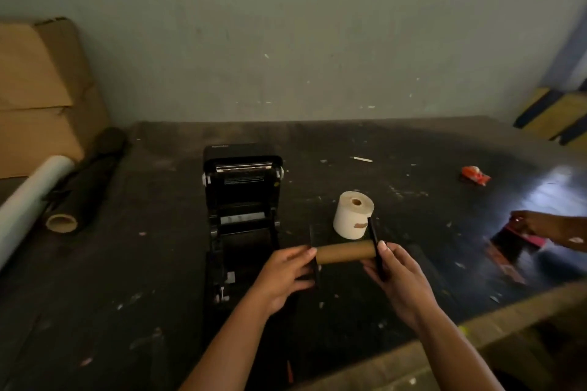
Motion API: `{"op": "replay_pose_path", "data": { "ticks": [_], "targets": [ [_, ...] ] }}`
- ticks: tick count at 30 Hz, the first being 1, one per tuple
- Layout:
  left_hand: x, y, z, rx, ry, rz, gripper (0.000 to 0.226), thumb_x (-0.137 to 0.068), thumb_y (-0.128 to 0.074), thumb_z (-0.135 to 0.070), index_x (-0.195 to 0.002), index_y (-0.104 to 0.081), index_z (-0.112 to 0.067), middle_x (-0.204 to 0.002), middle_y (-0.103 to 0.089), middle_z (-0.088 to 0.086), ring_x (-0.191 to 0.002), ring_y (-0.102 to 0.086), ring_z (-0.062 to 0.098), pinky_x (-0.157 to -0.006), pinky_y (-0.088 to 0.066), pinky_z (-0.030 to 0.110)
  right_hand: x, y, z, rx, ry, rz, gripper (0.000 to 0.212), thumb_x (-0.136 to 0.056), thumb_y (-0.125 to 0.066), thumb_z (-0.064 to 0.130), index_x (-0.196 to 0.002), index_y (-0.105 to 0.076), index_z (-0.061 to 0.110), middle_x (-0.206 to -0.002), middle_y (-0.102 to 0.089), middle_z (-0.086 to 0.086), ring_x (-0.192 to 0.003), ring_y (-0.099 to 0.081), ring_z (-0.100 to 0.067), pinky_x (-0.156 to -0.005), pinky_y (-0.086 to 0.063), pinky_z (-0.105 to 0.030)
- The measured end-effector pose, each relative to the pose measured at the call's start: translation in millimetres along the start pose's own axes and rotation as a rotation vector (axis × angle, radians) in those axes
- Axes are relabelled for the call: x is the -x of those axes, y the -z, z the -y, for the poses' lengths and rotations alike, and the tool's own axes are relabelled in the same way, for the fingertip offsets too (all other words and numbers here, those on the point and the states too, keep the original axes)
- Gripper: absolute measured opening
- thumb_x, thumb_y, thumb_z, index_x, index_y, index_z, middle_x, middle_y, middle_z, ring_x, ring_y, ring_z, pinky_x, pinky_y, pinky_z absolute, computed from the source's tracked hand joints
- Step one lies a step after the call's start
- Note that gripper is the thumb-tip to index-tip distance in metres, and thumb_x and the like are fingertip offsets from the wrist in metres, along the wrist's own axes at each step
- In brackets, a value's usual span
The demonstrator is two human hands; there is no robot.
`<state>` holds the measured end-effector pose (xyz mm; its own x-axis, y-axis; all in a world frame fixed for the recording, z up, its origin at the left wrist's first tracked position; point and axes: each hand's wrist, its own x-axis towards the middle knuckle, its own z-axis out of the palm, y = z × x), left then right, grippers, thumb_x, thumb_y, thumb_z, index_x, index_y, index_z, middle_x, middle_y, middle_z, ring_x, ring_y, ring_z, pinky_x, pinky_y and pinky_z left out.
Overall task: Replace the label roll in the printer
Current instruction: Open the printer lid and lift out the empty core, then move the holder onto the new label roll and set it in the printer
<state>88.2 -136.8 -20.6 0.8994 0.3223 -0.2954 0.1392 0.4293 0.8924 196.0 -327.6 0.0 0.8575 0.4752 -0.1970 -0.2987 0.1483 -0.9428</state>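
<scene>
The black label printer (pixel 243 200) stands open on the dark table, its lid tipped back and its roll bay bare. To the right of it I hold an empty brown cardboard core (pixel 345 252) set between two black end plates of a roll holder. My left hand (pixel 286 273) grips the left plate and my right hand (pixel 397 276) grips the right plate. Just behind the core a full white label roll (pixel 353 219) stands on end, a strip of tape on its side.
A clear film roll (pixel 28 200) and a dark roll with a cardboard core (pixel 82 187) lie at the left beside stacked cardboard boxes (pixel 41 92). Another person's hand (pixel 540 227) rests on a red-handled brush at right. A red wrapper (pixel 475 175) lies far right.
</scene>
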Motion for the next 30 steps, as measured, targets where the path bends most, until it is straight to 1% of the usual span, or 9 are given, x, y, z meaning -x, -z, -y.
{"op": "replay_pose_path", "data": {
  "ticks": [3,6,10,13,16,20,24,27,30],
  "targets": [
    [-3.1,-10.2,9.7,0.017,0.016,-0.053,0.021,-0.090,-0.062,-0.018,-0.110,-0.066,-0.017,-0.109,-0.067,0.008,-0.099,-0.066,0.019,-0.078,-0.056,0.036,-4.5,11.3,-5.6,-0.036,-0.042,0.007,0.019,-0.092,-0.051,0.019,-0.102,-0.064,0.008,-0.096,-0.072,-0.009,-0.094,-0.070,-0.020,-0.081,-0.053,-0.036],
    [-11.4,-23.9,16.6,0.008,0.034,-0.122,0.027,-0.090,-0.062,-0.018,-0.116,-0.063,-0.015,-0.110,-0.066,0.007,-0.098,-0.065,0.018,-0.076,-0.056,0.034,-16.6,24.6,-6.2,0.076,-0.002,0.014,0.019,-0.091,-0.052,0.018,-0.102,-0.064,0.008,-0.102,-0.070,-0.013,-0.098,-0.068,-0.023,-0.084,-0.053,-0.038],
    [-28.0,-49.6,32.5,0.015,0.065,-0.202,0.011,-0.089,-0.064,-0.019,-0.098,-0.069,-0.021,-0.105,-0.068,0.007,-0.092,-0.068,0.018,-0.073,-0.058,0.035,-39.0,49.4,-2.5,0.206,0.060,0.013,0.017,-0.093,-0.051,0.018,-0.101,-0.063,0.010,-0.104,-0.067,-0.013,-0.098,-0.066,-0.023,-0.085,-0.053,-0.037],
    [-43.8,-62.0,44.2,0.007,0.061,-0.283,0.012,-0.087,-0.066,-0.021,-0.098,-0.072,-0.018,-0.105,-0.070,0.009,-0.096,-0.069,0.021,-0.079,-0.058,0.039,-59.5,78.3,-5.0,0.155,0.019,-0.020,0.017,-0.093,-0.051,0.019,-0.101,-0.063,0.010,-0.104,-0.066,-0.013,-0.098,-0.065,-0.021,-0.081,-0.052,-0.033],
    [-52.2,-66.1,60.5,-0.015,0.028,-0.407,0.013,-0.086,-0.068,-0.022,-0.097,-0.072,-0.017,-0.094,-0.073,0.004,-0.089,-0.071,0.017,-0.073,-0.058,0.033,-78.3,107.1,-9.9,0.033,-0.096,-0.072,0.023,-0.094,-0.051,0.021,-0.106,-0.061,0.005,-0.109,-0.064,-0.015,-0.102,-0.063,-0.023,-0.082,-0.051,-0.032],
    [-62.2,-70.9,86.3,-0.612,-0.026,-0.577,0.020,-0.089,-0.065,-0.024,-0.107,-0.068,-0.017,-0.101,-0.071,-0.003,-0.095,-0.065,0.010,-0.085,-0.052,0.029,-90.8,126.9,-16.6,-0.034,-0.225,-0.102,0.021,-0.094,-0.051,0.021,-0.104,-0.062,0.006,-0.112,-0.063,-0.016,-0.103,-0.064,-0.023,-0.092,-0.050,-0.038],
    [-72.1,-74.9,103.9,-1.117,0.025,-0.588,0.034,-0.090,-0.063,-0.024,-0.122,-0.061,-0.015,-0.120,-0.064,0.004,-0.111,-0.059,0.018,-0.095,-0.048,0.032,-98.3,128.7,-21.3,-0.031,-0.256,-0.070,0.017,-0.093,-0.052,0.020,-0.098,-0.063,0.007,-0.108,-0.065,-0.016,-0.099,-0.065,-0.022,-0.091,-0.050,-0.037],
    [-72.0,-72.8,117.8,-1.269,0.095,-0.601,0.041,-0.090,-0.062,-0.025,-0.129,-0.054,-0.015,-0.131,-0.057,0.006,-0.120,-0.053,0.021,-0.100,-0.046,0.034,-103.1,127.3,-28.3,-0.014,-0.279,-0.047,0.020,-0.094,-0.052,0.021,-0.100,-0.063,0.005,-0.106,-0.065,-0.015,-0.096,-0.066,-0.021,-0.086,-0.052,-0.034],
    [-71.9,-70.6,127.0,-1.251,0.117,-0.617,0.049,-0.088,-0.065,-0.026,-0.134,-0.050,-0.014,-0.137,-0.052,0.005,-0.124,-0.051,0.020,-0.103,-0.045,0.036,-107.4,128.2,-33.4,0.027,-0.312,-0.012,0.021,-0.093,-0.053,0.021,-0.102,-0.063,0.005,-0.105,-0.066,-0.015,-0.096,-0.066,-0.021,-0.079,-0.053,-0.032]
  ]
}}
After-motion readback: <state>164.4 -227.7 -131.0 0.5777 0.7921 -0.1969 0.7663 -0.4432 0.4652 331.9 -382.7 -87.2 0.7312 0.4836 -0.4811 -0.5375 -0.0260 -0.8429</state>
